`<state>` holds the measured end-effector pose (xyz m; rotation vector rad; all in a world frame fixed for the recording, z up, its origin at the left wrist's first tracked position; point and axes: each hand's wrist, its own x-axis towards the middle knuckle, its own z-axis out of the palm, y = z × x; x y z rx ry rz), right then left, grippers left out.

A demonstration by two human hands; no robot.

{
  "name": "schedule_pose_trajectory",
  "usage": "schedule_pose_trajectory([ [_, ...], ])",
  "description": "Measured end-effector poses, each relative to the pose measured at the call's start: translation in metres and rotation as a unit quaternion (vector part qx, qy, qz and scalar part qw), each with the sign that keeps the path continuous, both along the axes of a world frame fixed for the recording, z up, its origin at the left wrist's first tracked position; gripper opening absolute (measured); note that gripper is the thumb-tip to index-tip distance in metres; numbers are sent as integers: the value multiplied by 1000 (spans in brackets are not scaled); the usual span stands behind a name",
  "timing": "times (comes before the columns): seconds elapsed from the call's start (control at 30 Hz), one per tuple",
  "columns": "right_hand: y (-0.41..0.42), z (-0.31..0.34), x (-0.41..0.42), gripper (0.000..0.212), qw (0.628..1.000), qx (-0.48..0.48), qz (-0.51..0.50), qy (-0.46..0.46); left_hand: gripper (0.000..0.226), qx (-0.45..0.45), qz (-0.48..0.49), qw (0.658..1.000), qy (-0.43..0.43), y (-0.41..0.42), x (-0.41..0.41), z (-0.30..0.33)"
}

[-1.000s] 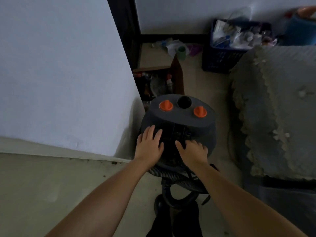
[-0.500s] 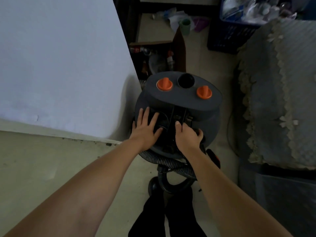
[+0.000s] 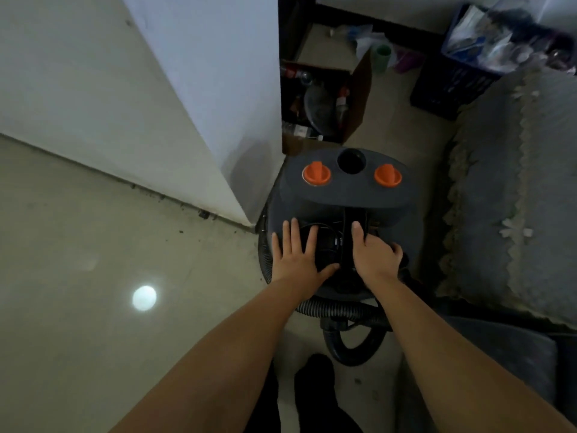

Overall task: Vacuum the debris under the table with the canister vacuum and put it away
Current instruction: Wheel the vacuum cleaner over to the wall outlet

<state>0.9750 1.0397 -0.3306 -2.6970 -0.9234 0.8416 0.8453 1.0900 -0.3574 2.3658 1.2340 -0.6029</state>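
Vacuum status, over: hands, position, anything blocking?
Left hand flat on canister vacuum, right hand on its top. Vacuum at wall corner. Cardboard box directly ahead.

Canister vacuum [image 3: 343, 195]: matt dark grey plastic, smooth, with two glossy orange plastic knobs [image 3: 316, 173]. Hose [image 3: 331, 309]: black ribbed plastic. Floor [image 3: 93, 276]: smooth, polished finish (a bright round reflection shows on it). Wall panel [image 3: 193, 89]: flat, matt white. Cover [image 3: 512, 189] at right: quilted grey cloth, scalloped edge. Crate [image 3: 443, 85]: dark perforated plastic. Box [image 3: 359, 98]: brown cardboard.
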Motion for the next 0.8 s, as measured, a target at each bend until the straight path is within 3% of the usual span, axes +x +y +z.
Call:
schedule_pose_trajectory([
  [0.2,-50,-18,-45,65,996,67,-8,-52,85,52,-24,997,-60,-47,-47,-11],
  [0.47,-99,-22,-151,62,991,130,-3,-12,90,85,-45,988,-125,-78,-163,-17],
  [0.63,-127,-27,-226,60,986,160,44,21,88,96,14,985,-140,-119,-246,-16],
  [0.8,-150,-35,-302,64,966,194,167,32,82,123,121,977,-129,-175,-334,-23],
])
